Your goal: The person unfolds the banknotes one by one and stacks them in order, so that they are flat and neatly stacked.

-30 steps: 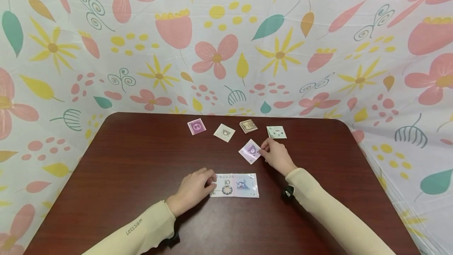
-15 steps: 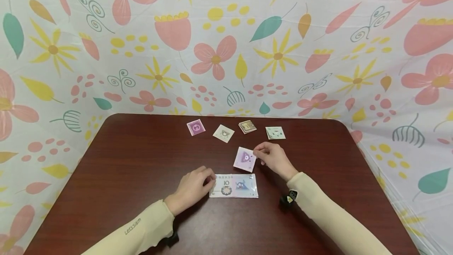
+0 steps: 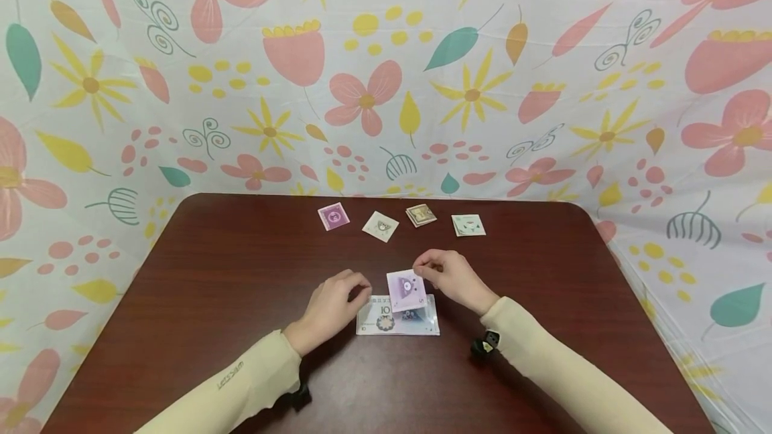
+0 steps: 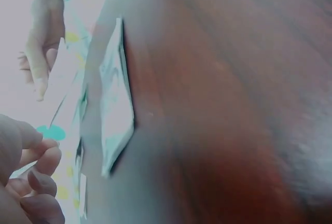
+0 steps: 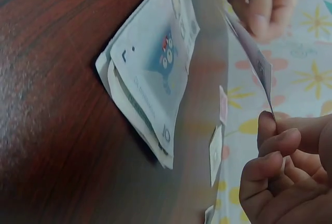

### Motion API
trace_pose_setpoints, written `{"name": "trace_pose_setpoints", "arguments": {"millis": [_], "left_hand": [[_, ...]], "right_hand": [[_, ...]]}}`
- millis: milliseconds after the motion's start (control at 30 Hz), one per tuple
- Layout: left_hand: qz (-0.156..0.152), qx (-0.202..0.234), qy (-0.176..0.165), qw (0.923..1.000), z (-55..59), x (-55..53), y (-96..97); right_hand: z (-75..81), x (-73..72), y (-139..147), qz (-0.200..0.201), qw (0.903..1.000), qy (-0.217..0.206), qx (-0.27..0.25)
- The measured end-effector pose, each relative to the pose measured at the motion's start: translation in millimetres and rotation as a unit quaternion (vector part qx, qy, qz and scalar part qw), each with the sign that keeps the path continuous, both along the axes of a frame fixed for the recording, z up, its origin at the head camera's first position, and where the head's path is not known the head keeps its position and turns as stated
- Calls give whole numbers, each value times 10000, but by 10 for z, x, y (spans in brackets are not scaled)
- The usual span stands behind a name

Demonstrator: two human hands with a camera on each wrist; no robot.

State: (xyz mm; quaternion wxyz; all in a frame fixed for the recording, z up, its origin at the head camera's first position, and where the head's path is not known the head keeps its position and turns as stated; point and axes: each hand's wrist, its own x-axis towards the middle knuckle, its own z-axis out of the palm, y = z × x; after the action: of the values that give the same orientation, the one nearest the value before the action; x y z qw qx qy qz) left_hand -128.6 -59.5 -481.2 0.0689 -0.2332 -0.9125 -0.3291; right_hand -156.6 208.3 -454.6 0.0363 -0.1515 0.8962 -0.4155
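My right hand [image 3: 455,278] pinches a folded purple play banknote [image 3: 405,290] by its upper right corner. The note hangs over a longer stack of pale blue play banknotes marked 10 [image 3: 370,320] on the table, overlapping it in the head view. From the right wrist view, the purple note [image 5: 254,53] is raised above the table, seen nearly edge-on between thumb and fingers [image 5: 280,143]. Beside the stack's left end is my left hand [image 3: 333,303], its fingers loosely bent with nothing held. In the right wrist view the stack [image 5: 150,68] shows several layers.
Along the far side of the dark wooden table [image 3: 241,273] lie small folded notes: a magenta one [image 3: 334,217], a cream one [image 3: 380,227], a brown one [image 3: 421,215] and a green one [image 3: 468,225]. A floral cloth [image 3: 362,39] hangs behind.
The right hand has brought the purple note left and nearer, from the table behind to above the blue stack. The left hand has lifted slightly away from the stack's left end.
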Motion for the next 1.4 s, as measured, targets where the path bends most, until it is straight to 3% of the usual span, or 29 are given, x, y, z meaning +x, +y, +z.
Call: {"name": "trace_pose_setpoints", "arguments": {"millis": [167,367,567,867,1067,1233,1400], "left_hand": [[-159,354,-58,9992,75,-65,38],[-405,561,-356,9970,80,-118,65],[-831,876,-944,9882,74,-140,82],[-1078,988,-1562,9768,0,-116,99],[-838,1388,-1554,9745,-57,-78,108],[-283,1902,-1252,9733,-80,-62,102],[241,2425,-1149,9630,-96,-56,88]], "right_hand": [[18,24,-63,384,9991,91,152],[15,41,-116,735,9973,11,86],[23,37,-155,1021,9948,64,23],[27,53,-178,1165,9931,97,109],[26,51,-167,943,9944,461,147],[20,32,-116,435,9927,1068,356],[4,43,-66,200,9900,1348,370]]}}
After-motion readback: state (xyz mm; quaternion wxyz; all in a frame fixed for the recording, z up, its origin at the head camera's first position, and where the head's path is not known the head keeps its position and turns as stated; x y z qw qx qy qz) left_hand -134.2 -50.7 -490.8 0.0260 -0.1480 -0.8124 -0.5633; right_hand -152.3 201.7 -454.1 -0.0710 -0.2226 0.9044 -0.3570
